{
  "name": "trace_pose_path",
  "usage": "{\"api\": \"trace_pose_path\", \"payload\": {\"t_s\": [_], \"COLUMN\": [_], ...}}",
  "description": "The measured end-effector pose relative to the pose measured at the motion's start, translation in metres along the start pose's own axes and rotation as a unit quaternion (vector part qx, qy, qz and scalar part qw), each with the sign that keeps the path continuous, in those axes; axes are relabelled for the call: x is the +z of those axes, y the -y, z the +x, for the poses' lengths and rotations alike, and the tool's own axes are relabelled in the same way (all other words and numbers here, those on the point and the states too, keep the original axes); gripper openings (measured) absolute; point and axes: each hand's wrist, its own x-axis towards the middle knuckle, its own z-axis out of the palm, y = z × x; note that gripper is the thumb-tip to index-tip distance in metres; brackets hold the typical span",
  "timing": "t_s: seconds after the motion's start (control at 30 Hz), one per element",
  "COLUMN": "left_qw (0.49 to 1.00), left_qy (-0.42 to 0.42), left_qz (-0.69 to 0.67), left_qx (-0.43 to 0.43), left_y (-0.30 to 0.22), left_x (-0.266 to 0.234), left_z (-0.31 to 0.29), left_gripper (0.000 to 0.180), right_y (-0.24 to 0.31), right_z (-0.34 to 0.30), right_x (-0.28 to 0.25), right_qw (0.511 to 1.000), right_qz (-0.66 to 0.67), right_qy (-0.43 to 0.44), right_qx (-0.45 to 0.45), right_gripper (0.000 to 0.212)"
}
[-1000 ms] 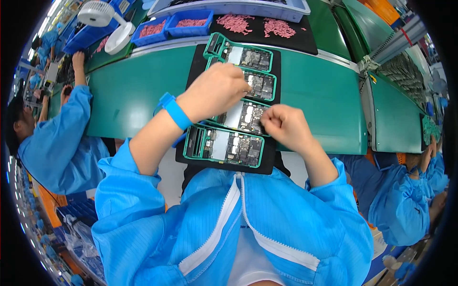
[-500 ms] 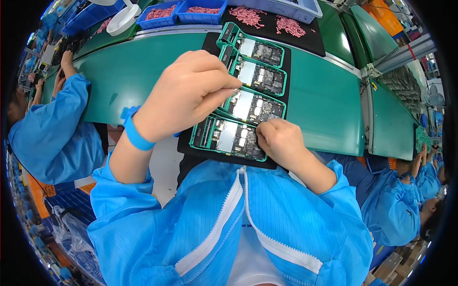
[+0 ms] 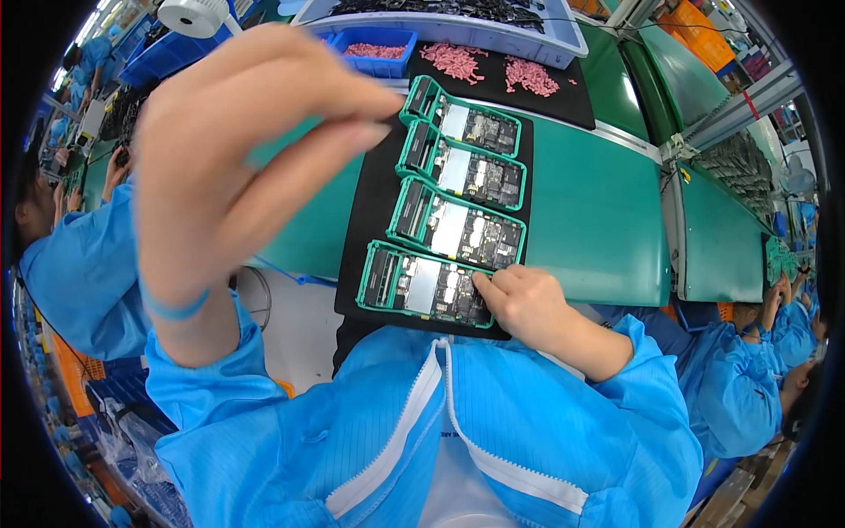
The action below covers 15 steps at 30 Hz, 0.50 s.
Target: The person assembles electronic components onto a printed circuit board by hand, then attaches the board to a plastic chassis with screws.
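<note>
Several green frames with electronic assemblies stand in a column on a black mat. Each assembly has a silver plate and dark circuit boards. My right hand grips the right end of the nearest green-framed circuit board, fingers curled and the index fingertip on its corner. Above and left of the column, my left hand is raised close to the camera and blurred. Its thumb and index finger nearly meet in a pinch beside the farthest green-framed circuit board; anything between the tips is too small to make out.
Pink small parts lie in piles on a black sheet beyond the frames. Behind are a blue bin of pink parts and a large pale tub of black parts. A white round device stands far left. Co-workers in blue sit either side.
My left hand has risen and moved left, away from the boards. My right hand stays at the nearest frame. The whole scene sits slightly lower in view.
</note>
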Motion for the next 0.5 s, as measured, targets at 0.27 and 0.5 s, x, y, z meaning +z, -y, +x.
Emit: {"api": "trace_pose_path", "payload": {"t_s": [0.27, 0.5], "left_qw": [0.969, 0.947], "left_qy": [0.221, 0.293], "left_qz": [0.004, 0.095], "left_qx": [-0.114, -0.088], "left_y": [0.136, 0.197], "left_x": [0.146, 0.247], "left_z": [0.078, 0.102], "left_gripper": [0.017, 0.016], "right_y": [-0.055, -0.175], "right_z": [0.043, 0.111], "right_x": [-0.026, 0.007], "right_qw": [0.971, 0.939], "right_qz": [0.220, 0.208], "right_qy": [-0.028, -0.138], "right_qx": [0.093, 0.236], "right_gripper": [0.008, 0.006]}}
